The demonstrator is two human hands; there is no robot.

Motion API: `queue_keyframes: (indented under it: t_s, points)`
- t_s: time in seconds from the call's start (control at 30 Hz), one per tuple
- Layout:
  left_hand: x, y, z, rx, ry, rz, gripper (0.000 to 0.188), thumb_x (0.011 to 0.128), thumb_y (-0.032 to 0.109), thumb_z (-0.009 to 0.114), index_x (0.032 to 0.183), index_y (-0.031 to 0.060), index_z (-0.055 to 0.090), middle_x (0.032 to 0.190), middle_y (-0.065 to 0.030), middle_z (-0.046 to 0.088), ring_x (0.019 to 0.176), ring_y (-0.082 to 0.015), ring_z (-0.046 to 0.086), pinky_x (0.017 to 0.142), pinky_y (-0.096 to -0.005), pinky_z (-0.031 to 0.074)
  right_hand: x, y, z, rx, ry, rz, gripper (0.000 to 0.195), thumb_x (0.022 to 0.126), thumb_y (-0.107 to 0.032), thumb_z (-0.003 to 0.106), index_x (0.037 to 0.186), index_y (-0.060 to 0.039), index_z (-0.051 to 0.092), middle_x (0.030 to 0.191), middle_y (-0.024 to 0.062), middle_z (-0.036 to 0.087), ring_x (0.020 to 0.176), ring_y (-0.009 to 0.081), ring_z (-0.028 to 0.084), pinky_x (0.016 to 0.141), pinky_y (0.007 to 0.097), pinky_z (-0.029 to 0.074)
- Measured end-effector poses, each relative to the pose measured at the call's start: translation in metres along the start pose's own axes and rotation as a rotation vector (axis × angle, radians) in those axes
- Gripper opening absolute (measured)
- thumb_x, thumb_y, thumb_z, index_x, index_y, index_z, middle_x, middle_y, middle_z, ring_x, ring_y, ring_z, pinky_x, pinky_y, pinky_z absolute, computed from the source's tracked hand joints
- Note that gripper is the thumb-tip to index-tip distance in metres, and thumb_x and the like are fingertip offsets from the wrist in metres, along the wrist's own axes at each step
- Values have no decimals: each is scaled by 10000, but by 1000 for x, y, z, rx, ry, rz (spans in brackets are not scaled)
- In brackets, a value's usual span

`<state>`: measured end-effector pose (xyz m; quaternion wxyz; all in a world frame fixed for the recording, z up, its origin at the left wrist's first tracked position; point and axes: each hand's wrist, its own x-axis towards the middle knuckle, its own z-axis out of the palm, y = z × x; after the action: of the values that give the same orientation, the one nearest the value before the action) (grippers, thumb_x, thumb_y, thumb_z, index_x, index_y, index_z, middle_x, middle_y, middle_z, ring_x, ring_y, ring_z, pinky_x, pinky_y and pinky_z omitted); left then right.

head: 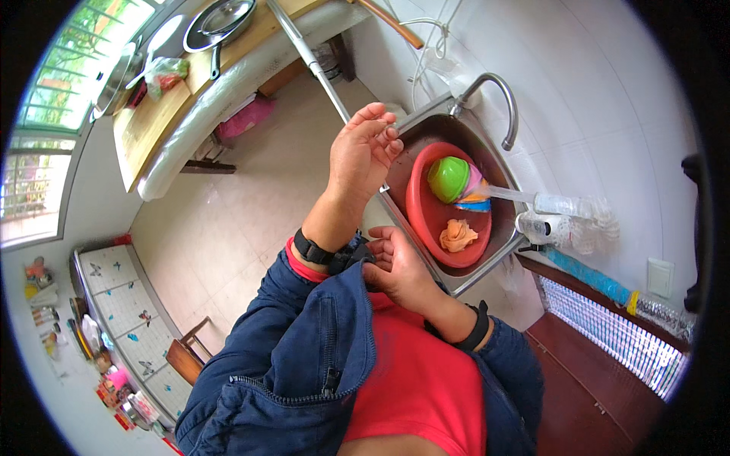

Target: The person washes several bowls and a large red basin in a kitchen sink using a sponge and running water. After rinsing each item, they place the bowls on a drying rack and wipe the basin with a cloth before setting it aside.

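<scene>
My left hand (pixel 362 154) is raised in front of me, palm partly up, its fingers loosely curled and apart with nothing in them. A black strap (pixel 312 251) circles that wrist. Lower and to the right, my right hand (pixel 402 271) is half curled beside the edge of my navy jacket (pixel 308 342); whether its thumb touches the cloth is unclear. A steel sink (pixel 399 214) lies beyond, to the right. In it stands a red plastic basin (pixel 419 228) with a green bowl (pixel 447 178), other colourful pieces and a crumpled orange cloth (pixel 457 235).
A curved faucet (pixel 507 108) rises at the sink's back. A metal pole (pixel 316 68) slants down near my left hand. Pans (pixel 217 25) stand on a wooden counter (pixel 154 125) at upper left. Plastic bottles (pixel 562 205) hang by the sink's right side. A wooden chair (pixel 185 359) stands lower left.
</scene>
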<state>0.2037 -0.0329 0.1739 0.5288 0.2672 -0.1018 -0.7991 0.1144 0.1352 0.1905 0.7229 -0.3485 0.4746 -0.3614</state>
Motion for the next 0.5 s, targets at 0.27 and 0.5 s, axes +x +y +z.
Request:
queue_keyframes:
  t_s: [0.27, 0.5]
  points:
    - [19, 7, 26, -162, -57, -70, 208, 876, -43, 455, 1046, 69, 496, 888, -65, 577, 703, -142, 543, 605, -266, 489, -8, -4, 0, -438, 108, -41, 911, 711, -369, 832, 1338, 28, 303, 1108, 228, 608, 977, 351, 640, 880, 415, 498]
    - [43, 28, -1, -328, 62, -97, 226, 877, -49, 451, 1073, 56, 488, 900, -77, 562, 694, -159, 522, 600, -272, 468, -14, 9, -27, -397, -45, 8, 808, 770, -227, 796, 1371, 23, 318, 983, 162, 626, 879, 252, 643, 780, 338, 535]
